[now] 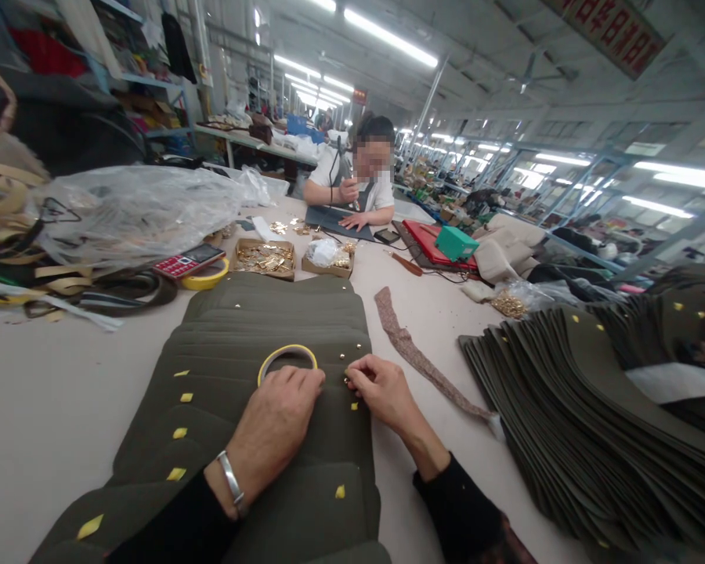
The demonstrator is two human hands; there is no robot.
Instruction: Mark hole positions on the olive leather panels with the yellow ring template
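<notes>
My left hand (283,411) is closed around the lower edge of a roll of yellow tape (287,349), held over dark green fabric panels (223,321). The panels lie overlapped in a stepped row. My right hand (385,389) pinches what looks like a small piece of yellow tape at a gold stud near the panels' right edge; the fingertips mostly hide it. Two bare studs (341,356) show just above those fingers. Yellow tape pieces (179,432) run down the left side of the row, and a tape piece (354,406) sits just below my right fingertips.
Stacked dark panels (564,423) fan out at right. A brown fabric strip (414,356) lies between. Beyond are boxes of gold hardware (265,272), another tape roll (207,276), plastic sheeting (135,207) and a green box (455,244). A co-worker (352,184) sits across the table.
</notes>
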